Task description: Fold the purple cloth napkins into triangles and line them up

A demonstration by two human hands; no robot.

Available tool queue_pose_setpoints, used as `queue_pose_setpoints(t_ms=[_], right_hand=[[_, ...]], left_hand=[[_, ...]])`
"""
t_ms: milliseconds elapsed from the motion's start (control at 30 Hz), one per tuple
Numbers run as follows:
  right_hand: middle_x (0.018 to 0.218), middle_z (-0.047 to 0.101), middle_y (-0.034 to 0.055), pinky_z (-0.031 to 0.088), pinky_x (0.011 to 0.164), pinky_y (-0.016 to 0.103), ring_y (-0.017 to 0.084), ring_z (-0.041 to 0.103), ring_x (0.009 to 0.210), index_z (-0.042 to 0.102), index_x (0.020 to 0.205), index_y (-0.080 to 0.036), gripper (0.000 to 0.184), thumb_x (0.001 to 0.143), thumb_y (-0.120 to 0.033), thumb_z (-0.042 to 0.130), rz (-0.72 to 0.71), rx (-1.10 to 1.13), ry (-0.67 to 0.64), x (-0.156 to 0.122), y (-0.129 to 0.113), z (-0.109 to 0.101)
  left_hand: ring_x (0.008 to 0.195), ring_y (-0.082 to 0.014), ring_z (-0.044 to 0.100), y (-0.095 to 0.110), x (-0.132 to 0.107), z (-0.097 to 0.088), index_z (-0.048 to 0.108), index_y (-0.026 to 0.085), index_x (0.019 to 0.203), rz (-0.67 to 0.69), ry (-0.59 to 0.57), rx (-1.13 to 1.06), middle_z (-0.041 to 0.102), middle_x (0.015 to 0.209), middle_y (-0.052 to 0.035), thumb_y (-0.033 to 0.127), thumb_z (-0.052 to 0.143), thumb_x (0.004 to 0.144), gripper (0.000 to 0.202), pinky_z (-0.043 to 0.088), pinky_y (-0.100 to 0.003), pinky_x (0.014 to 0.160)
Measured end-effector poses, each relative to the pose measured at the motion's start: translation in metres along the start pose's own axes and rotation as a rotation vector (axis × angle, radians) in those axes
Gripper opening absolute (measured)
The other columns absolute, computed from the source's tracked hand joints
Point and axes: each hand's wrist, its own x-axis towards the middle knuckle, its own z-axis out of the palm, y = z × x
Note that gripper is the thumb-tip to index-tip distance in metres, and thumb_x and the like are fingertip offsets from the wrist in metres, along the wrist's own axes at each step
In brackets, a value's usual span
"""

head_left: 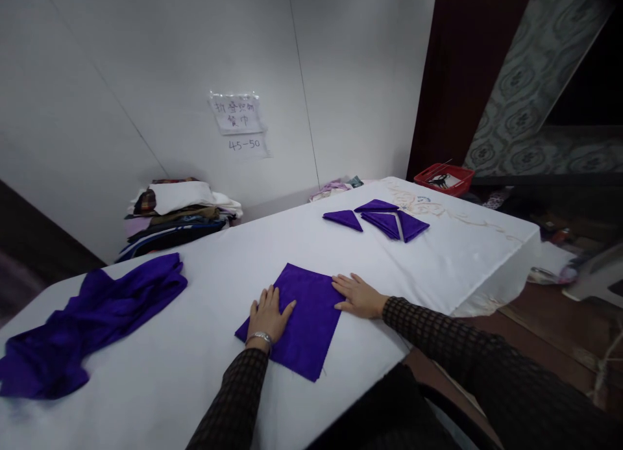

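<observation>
A purple cloth napkin (pixel 309 323), folded to a square, lies flat on the white tablecloth in front of me, one corner pointing towards me. My left hand (pixel 269 317), with a bracelet at the wrist, rests flat on its left side, fingers spread. At its right corner, my right hand (pixel 359 295) lies with outstretched fingers touching the edge. Farther back sit several purple napkins folded into triangles, among them a left one (pixel 343 219) and a right one (pixel 413 225). Loose purple cloth (pixel 92 323) is crumpled in a heap on the left.
A white cloth (pixel 204 346) covers the table, embroidered at its far right. Behind the table stands a stack of folded clothes (pixel 178 213) by the wall. A red basket (pixel 445 179) holding dark scissors is beyond the far right edge. Paper notes (pixel 238 115) hang on the wall.
</observation>
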Motion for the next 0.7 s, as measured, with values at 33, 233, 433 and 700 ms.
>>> queue_pose_setpoints(t_ms=[33, 233, 433, 700], right_hand=[[0.152, 0.023, 0.0149, 0.008, 0.113, 0.05, 0.026, 0.017, 0.141, 0.027, 0.147, -0.014, 0.072, 0.092, -0.06, 0.033, 0.022, -0.009, 0.003, -0.006, 0.006, -0.002], [0.15, 0.029, 0.0161, 0.014, 0.111, 0.052, 0.028, 0.02, 0.14, 0.033, 0.144, -0.012, 0.067, 0.094, -0.056, 0.03, 0.179, -0.036, 0.046, -0.022, 0.019, -0.014], [0.152, 0.026, 0.0157, 0.011, 0.113, 0.048, 0.026, 0.016, 0.141, 0.032, 0.145, -0.013, 0.073, 0.092, -0.062, 0.03, 0.022, 0.01, 0.08, 0.004, -0.021, -0.01], [0.152, 0.024, 0.0164, 0.01, 0.113, 0.048, 0.027, 0.017, 0.141, 0.031, 0.145, -0.012, 0.075, 0.091, -0.063, 0.033, -0.075, 0.0, -0.003, 0.021, -0.026, 0.008]], left_hand=[[0.142, -0.0276, 0.018, 0.0, 0.0, 0.0, 0.03, 0.01, 0.144, 0.003, 0.006, -0.004, 0.023, 0.153, -0.0132, 0.058, 0.027, 0.089, 0.073, 0.018, -0.049, 0.112], [0.142, -0.0269, 0.017, 0.0, 0.001, 0.001, 0.029, 0.009, 0.145, -0.001, 0.011, -0.015, 0.022, 0.153, -0.0135, 0.058, 0.028, 0.088, 0.075, 0.017, -0.049, 0.113], [0.142, -0.0271, 0.017, -0.001, 0.002, 0.003, 0.029, 0.01, 0.145, -0.003, 0.007, -0.016, 0.022, 0.153, -0.013, 0.059, 0.027, 0.088, 0.076, 0.017, -0.049, 0.112], [0.142, -0.0269, 0.017, 0.0, 0.0, 0.003, 0.029, 0.01, 0.145, -0.011, 0.002, -0.003, 0.022, 0.153, -0.0124, 0.059, 0.026, 0.088, 0.074, 0.017, -0.048, 0.113]])
